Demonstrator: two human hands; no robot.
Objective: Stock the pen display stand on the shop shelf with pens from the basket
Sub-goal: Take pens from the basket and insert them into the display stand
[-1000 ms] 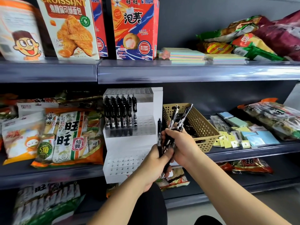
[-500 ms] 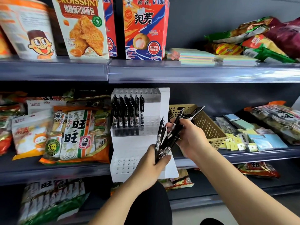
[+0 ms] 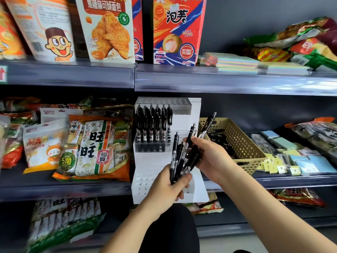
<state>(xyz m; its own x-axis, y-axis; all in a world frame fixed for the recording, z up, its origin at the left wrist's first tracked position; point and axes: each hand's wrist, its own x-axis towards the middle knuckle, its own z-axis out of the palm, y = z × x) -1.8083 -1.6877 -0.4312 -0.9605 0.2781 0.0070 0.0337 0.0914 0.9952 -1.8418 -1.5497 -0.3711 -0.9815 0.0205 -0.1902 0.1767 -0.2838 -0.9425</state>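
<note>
A white tiered pen display stand (image 3: 182, 125) sits on the middle shelf, with several black pens (image 3: 153, 123) standing in its upper tier; the lower tier's holes are bare. In front of it, my left hand (image 3: 169, 187) grips the lower ends of a bundle of black pens (image 3: 184, 156). My right hand (image 3: 211, 156) holds the same bundle higher up, its fingers curled round several pens that fan out toward the upper right. A tan perforated basket (image 3: 242, 143) stands right of the stand with more dark pens inside.
Snack bags (image 3: 94, 148) crowd the shelf left of the stand. Sticky notes and small stationery packs (image 3: 295, 159) lie right of the basket. Snack boxes (image 3: 178, 30) stand on the upper shelf, whose front edge (image 3: 218, 83) overhangs the stand. More snack packs lie on the bottom shelf.
The view shifted left and closer. Both hands with the pen bundle have moved from in front of the basket to in front of the stand, and the pens fan out more.
</note>
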